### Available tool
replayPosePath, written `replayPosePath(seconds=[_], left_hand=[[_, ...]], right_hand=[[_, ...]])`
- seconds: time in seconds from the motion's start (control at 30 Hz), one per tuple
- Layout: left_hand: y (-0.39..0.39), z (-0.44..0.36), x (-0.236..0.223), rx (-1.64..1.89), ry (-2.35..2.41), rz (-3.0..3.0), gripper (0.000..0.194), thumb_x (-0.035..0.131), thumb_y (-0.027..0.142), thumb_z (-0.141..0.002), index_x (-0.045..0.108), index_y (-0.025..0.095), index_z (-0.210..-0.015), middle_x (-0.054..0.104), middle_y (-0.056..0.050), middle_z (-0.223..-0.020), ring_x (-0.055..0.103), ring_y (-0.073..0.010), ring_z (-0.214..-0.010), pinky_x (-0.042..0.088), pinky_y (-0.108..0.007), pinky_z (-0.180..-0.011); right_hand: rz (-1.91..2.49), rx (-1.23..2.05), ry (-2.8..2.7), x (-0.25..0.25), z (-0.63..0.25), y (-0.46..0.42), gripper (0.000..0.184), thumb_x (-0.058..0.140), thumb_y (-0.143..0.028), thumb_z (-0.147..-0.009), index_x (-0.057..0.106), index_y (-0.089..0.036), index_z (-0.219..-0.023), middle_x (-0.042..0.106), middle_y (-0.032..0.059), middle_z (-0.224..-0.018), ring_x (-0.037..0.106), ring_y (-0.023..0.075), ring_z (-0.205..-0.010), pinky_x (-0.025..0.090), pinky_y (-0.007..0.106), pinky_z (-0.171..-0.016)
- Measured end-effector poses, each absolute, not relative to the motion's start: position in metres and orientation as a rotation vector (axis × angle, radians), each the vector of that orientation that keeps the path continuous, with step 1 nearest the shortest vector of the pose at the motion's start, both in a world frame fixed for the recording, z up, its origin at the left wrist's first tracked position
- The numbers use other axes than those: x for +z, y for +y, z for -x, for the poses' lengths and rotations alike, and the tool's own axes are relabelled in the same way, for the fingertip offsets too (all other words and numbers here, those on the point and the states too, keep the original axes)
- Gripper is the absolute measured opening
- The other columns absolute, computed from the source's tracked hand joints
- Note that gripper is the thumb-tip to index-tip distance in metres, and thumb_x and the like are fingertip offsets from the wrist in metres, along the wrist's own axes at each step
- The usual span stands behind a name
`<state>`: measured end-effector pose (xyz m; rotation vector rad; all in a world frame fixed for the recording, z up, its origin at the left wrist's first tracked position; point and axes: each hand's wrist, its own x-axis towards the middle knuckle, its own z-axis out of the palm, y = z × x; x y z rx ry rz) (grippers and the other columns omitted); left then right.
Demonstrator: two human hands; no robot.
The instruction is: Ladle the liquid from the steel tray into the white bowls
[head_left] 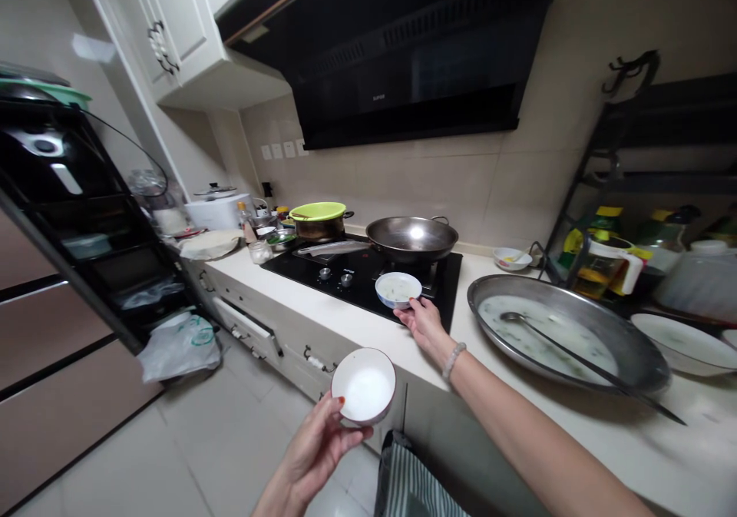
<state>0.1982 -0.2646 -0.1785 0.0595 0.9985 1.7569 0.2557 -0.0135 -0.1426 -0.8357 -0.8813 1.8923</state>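
Note:
My left hand (322,440) grips a white bowl (365,385) with a dark rim by its side, the thumb over the edge; the bowl's inside looks bare. Stretched forward, my right hand (423,321) holds a smaller bowl (398,290) with a bluish outside and pale, green-flecked liquid in it. That small bowl is over the front edge of the black gas stove (345,271), in front of the wok (411,239). To the right of my right arm stands a wide steel basin (484,302) of similar milky liquid, a ladle (570,359) lying across it.
A pot (318,229) topped with a lime-green colander (316,211) sits on the stove's left. Behind the basin is a small dish (512,259). A white bowl (685,344) and a dark rack (581,194) stand at right. One drawer (247,325) below the counter is pulled out.

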Motion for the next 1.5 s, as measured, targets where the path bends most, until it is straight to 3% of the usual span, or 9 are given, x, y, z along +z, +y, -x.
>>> replayPosePath(seconds=[0.23, 0.43, 0.5, 0.57, 0.63, 0.77, 0.97, 1.33, 1.5], left_hand=[[-0.250, -0.205, -0.177, 1.743, 0.991, -0.051, 0.037, 0.074, 0.013, -0.070, 0.054, 0.012, -0.100, 0.070, -0.010, -0.085, 0.070, -0.0243, -0.064, 0.059, -0.031, -0.057], [-0.213, -0.220, -0.167, 1.714, 0.939, -0.089, 0.028, 0.069, 0.013, -0.077, 0.054, 0.011, -0.100, 0.068, -0.009, -0.082, 0.071, -0.0264, -0.073, 0.060, -0.034, -0.062], [-0.196, -0.228, -0.162, 1.721, 0.908, -0.112, 0.018, 0.064, 0.010, -0.080, 0.055, 0.012, -0.096, 0.064, -0.004, -0.070, 0.070, -0.0238, -0.072, 0.060, -0.039, -0.070], [-0.178, -0.236, -0.157, 1.746, 0.854, -0.135, 0.011, 0.059, 0.008, -0.083, 0.056, 0.013, -0.093, 0.049, 0.005, -0.050, 0.066, -0.0180, -0.062, 0.058, -0.044, -0.078], [-0.160, -0.242, -0.153, 1.738, 0.844, -0.157, 0.008, 0.056, 0.008, -0.085, 0.056, 0.012, -0.092, 0.045, 0.007, -0.047, 0.061, -0.0138, -0.054, 0.059, -0.041, -0.076], [-0.126, -0.250, -0.149, 1.726, 0.864, -0.187, 0.020, 0.056, 0.011, -0.085, 0.053, 0.009, -0.105, 0.064, -0.006, -0.073, 0.067, -0.0195, -0.073, 0.060, -0.035, -0.070], [-0.089, -0.253, -0.151, 1.692, 0.876, -0.204, 0.036, 0.056, 0.016, -0.086, 0.047, 0.007, -0.119, 0.064, -0.017, -0.096, 0.067, -0.0229, -0.083, 0.059, -0.033, -0.071], [-0.061, -0.252, -0.153, 1.704, 0.927, -0.283, 0.030, 0.055, 0.020, -0.088, 0.048, 0.006, -0.114, 0.063, -0.014, -0.086, 0.067, -0.0202, -0.075, 0.059, -0.030, -0.066], [-0.054, -0.250, -0.155, 1.751, 0.943, -0.372, 0.030, 0.054, 0.020, -0.088, 0.049, 0.007, -0.114, 0.063, -0.013, -0.086, 0.066, -0.0191, -0.072, 0.060, -0.032, -0.068]], right_hand=[[0.897, 1.873, -0.848, -0.146, -0.297, -0.022, 0.011, 0.062, -0.020, -0.083, 0.053, -0.017, -0.088, 0.065, 0.0042, -0.060, 0.061, 0.0119, -0.049, 0.046, 0.017, -0.041], [0.884, 1.813, -0.780, -0.153, -0.395, -0.045, 0.016, 0.072, -0.022, -0.072, 0.062, -0.015, -0.082, 0.067, 0.0056, -0.070, 0.053, 0.0083, -0.048, 0.042, 0.015, -0.038], [0.891, 1.753, -0.723, -0.154, -0.425, -0.047, 0.019, 0.074, -0.024, -0.070, 0.063, -0.015, -0.082, 0.067, 0.0055, -0.070, 0.051, 0.0079, -0.048, 0.041, 0.016, -0.036], [0.887, 1.716, -0.677, -0.154, -0.448, -0.048, 0.021, 0.075, -0.027, -0.069, 0.062, -0.014, -0.079, 0.065, 0.0052, -0.067, 0.049, 0.0071, -0.047, 0.037, 0.015, -0.035], [0.890, 1.680, -0.661, -0.154, -0.463, -0.048, 0.022, 0.076, -0.029, -0.068, 0.061, -0.014, -0.075, 0.064, 0.0049, -0.065, 0.048, 0.0070, -0.047, 0.036, 0.015, -0.035], [0.896, 1.585, -0.677, -0.157, -0.475, -0.047, 0.024, 0.076, -0.031, -0.065, 0.057, -0.016, -0.069, 0.062, 0.0038, -0.061, 0.046, 0.0072, -0.044, 0.034, 0.016, -0.034], [0.863, 1.514, -0.669, -0.163, -0.482, -0.043, 0.025, 0.078, -0.027, -0.060, 0.058, -0.014, -0.069, 0.060, 0.0022, -0.056, 0.043, 0.0057, -0.042, 0.030, 0.015, -0.033], [0.933, 1.504, -0.702, -0.155, -0.506, -0.051, 0.037, 0.083, -0.037, -0.053, 0.057, -0.015, -0.068, 0.060, 0.0016, -0.054, 0.044, 0.0057, -0.041, 0.032, 0.015, -0.033], [1.047, 1.212, -0.722, -0.159, -0.539, -0.043, 0.056, 0.087, -0.042, -0.044, 0.056, -0.015, -0.082, 0.059, -0.0011, -0.055, 0.046, 0.0064, -0.040, 0.032, 0.015, -0.033]])
